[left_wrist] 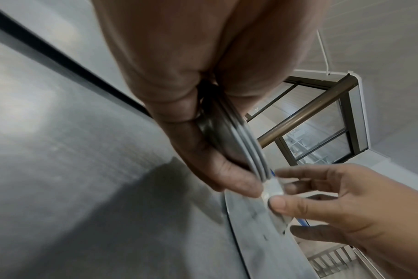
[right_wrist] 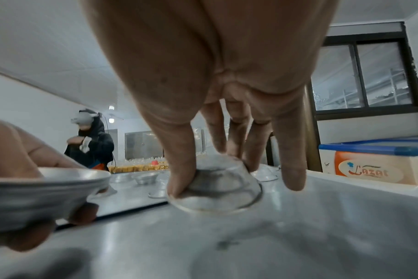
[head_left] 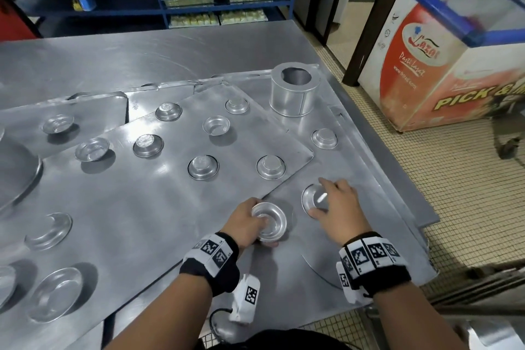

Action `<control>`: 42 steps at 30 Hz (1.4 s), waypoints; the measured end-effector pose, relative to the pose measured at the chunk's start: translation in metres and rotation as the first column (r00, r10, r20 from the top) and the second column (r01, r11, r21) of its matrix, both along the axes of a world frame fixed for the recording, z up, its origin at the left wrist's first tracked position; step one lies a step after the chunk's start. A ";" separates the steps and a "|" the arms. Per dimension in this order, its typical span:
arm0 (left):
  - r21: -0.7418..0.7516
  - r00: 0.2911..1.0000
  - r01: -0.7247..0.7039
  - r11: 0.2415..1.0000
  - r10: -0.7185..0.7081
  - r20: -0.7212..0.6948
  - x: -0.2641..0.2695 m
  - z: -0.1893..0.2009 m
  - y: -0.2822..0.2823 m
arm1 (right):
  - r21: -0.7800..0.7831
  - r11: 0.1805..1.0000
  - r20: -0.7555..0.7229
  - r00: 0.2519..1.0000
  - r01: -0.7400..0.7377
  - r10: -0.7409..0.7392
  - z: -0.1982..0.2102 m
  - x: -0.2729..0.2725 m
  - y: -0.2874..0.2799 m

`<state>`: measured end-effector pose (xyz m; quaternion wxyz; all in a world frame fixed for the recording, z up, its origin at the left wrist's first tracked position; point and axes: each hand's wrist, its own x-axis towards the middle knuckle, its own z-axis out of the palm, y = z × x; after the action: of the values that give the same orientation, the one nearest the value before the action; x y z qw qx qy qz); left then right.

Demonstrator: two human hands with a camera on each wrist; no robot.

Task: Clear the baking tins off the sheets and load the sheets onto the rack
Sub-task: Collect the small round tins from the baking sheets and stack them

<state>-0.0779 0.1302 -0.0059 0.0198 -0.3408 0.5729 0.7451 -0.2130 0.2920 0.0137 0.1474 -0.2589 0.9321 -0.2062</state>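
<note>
Metal tin half hidden beneath right hand.

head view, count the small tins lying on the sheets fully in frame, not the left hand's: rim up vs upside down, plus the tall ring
rim-up tins: 5
upside-down tins: 7, one under the right hand
tall ring: 1
total: 13

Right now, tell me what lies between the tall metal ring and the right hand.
In the head view, one upturned baking tin sits between the tall metal ring and the right hand.
</note>
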 end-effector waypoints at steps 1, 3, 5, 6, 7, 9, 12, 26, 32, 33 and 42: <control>0.002 1.000 -0.003 1.000 0.003 -0.002 0.004 0.000 -0.003 | -0.085 0.996 0.005 1.000 0.008 -0.008 0.002 0.006 -0.003; 0.005 1.000 -0.015 1.000 0.015 0.000 0.012 0.001 -0.008 | -0.242 0.970 0.009 1.000 0.022 -0.021 0.003 0.018 -0.009; 0.010 1.000 -0.030 0.999 0.030 0.007 0.020 0.003 -0.015 | -0.377 0.926 0.032 0.999 0.028 -0.017 0.003 0.030 -0.017; 0.012 0.999 -0.034 0.999 0.034 0.008 0.025 0.004 -0.018 | -0.431 0.902 0.043 0.999 0.023 -0.006 0.002 0.036 -0.021; 0.012 0.999 -0.035 0.999 0.035 0.007 0.029 0.006 -0.021 | -0.469 0.883 0.048 0.999 0.015 0.009 0.002 0.043 -0.026; 0.008 0.999 -0.040 0.999 0.040 0.001 0.039 0.009 -0.028 | -0.495 0.869 0.040 0.998 -0.018 0.043 0.004 0.056 -0.035; -0.006 0.998 -0.058 0.998 0.058 -0.008 0.054 0.014 -0.039 | -0.493 0.866 0.041 0.992 -0.080 0.115 0.008 0.077 -0.051; 0.284 0.969 -0.229 0.931 0.247 -0.027 0.136 0.021 -0.096 | -0.603 0.734 -0.043 0.932 -0.312 0.361 0.022 0.161 -0.124; 0.061 0.946 -0.315 0.947 0.318 -0.059 0.167 0.022 -0.117 | -0.525 0.760 -0.001 0.893 -0.384 0.450 0.012 0.186 -0.151; 0.057 0.945 -0.316 0.947 0.319 -0.064 0.172 0.022 -0.120 | -0.509 0.768 0.018 0.887 -0.389 0.461 0.011 0.191 -0.156; 0.007 0.914 -0.400 0.916 0.400 -0.072 0.230 0.027 -0.144 | -0.380 0.737 0.099 0.768 -0.559 0.633 0.015 0.226 -0.190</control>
<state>0.1517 -0.0139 0.0208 -0.1549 -0.4237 0.4945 0.7429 0.0133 0.1018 0.0291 0.2637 -0.5412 0.7282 -0.3276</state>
